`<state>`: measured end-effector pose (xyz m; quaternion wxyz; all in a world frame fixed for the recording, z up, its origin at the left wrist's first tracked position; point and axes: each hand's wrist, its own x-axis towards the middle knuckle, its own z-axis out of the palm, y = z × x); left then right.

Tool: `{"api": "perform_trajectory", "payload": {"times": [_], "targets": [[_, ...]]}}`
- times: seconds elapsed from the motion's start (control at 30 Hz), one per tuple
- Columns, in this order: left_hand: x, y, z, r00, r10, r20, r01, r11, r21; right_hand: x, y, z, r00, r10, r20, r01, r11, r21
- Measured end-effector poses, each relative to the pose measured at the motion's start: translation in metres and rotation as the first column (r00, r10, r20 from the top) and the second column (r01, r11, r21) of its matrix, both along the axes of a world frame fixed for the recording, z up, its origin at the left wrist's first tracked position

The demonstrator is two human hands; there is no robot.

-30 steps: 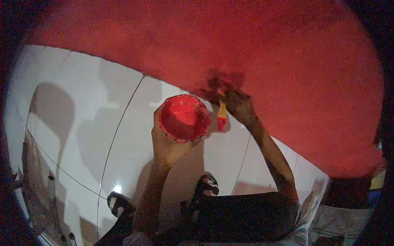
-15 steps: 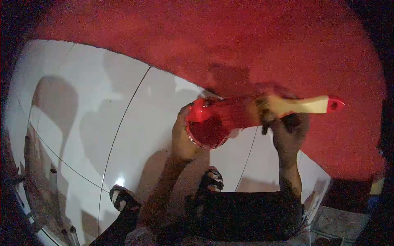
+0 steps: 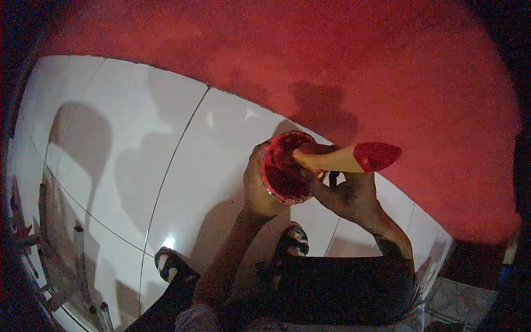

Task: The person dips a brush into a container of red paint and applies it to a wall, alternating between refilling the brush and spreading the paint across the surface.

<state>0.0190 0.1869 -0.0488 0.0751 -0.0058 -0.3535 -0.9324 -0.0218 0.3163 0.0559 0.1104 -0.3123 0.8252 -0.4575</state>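
Red paint coats the container (image 3: 289, 191) gripped in the left hand (image 3: 259, 185) above white floor tiles (image 3: 182, 127), as the right hand (image 3: 354, 196) pinches a brush (image 3: 337, 160) angled over its opening.

Floor (image 3: 221, 119): glossy white tiles w/ thin dark seams (image 3: 177, 138), fills left & ctr of frame; far edge slants from upper left down to lower right. L foot (image 3: 171, 266) & R foot (image 3: 293, 241), both in dark strappy sandals, stand on it, btm ctr. Bright glare spot (image 3: 169, 242) near L foot. Shadows lie over tiles, incl. rounded one (image 3: 83, 130) at left. Narrow dark pcs (image 3: 79, 254), lower left: too dim to ID, floor contact unclear.
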Motion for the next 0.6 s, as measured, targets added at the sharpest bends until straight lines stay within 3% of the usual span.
{"api": "perform_trajectory", "payload": {"times": [0.03, 0.1, 0.2, 0.27, 0.33, 0.37, 0.47, 0.5, 0.53, 0.6], "targets": [[0.0, 0.0, 0.002, 0.999, -0.045, 0.005, 0.044, 0.992, 0.122, 0.001, -0.001, 0.001, 1.0, 0.005, -0.017, -0.005, 1.0, 0.027], [-0.001, -0.003, 0.006, 0.997, -0.016, -0.08, 0.015, 1.0, -0.02, -0.001, -0.002, 0.004, 0.998, 0.038, -0.052, -0.034, 0.996, 0.081], [-0.003, 0.001, 0.004, 0.994, 0.004, -0.113, 0.003, 0.998, 0.064, -0.005, -0.002, 0.006, 0.996, 0.07, -0.064, -0.06, 0.989, 0.137], [-0.004, 0.003, 0.002, 0.992, 0.035, -0.124, -0.033, 0.999, 0.019, -0.003, -0.003, 0.006, 1.0, 0.018, -0.009, -0.017, 0.989, 0.148], [-0.004, 0.003, 0.0, 0.983, 0.076, -0.166, -0.113, 0.967, -0.226, -0.005, -0.003, 0.009, 0.987, 0.095, -0.133, -0.066, 0.976, 0.209], [-0.004, 0.003, 0.001, 0.986, 0.042, -0.162, -0.065, 0.989, -0.135, -0.007, -0.004, 0.011, 0.972, 0.136, -0.194, -0.087, 0.967, 0.241], [-0.004, 0.005, -0.001, 0.999, -0.009, -0.049, 0.014, 0.995, 0.099, -0.006, -0.005, 0.011, 0.989, 0.035, -0.144, -0.017, 0.992, 0.128], [-0.006, 0.006, -0.003, 1.0, -0.018, -0.008, 0.018, 0.991, 0.132, -0.008, -0.005, 0.008, 0.997, -0.029, -0.068, 0.028, 0.999, -0.021], [-0.005, 0.007, -0.004, 0.999, -0.018, 0.039, 0.013, 0.99, 0.14, -0.012, -0.005, 0.003, 0.997, -0.081, 0.015, 0.083, 0.983, -0.165], [-0.007, 0.011, -0.006, 0.998, 0.026, 0.06, -0.029, 0.999, 0.038, -0.02, -0.002, 0.003, 0.974, -0.182, 0.133, 0.208, 0.953, -0.222]]}}
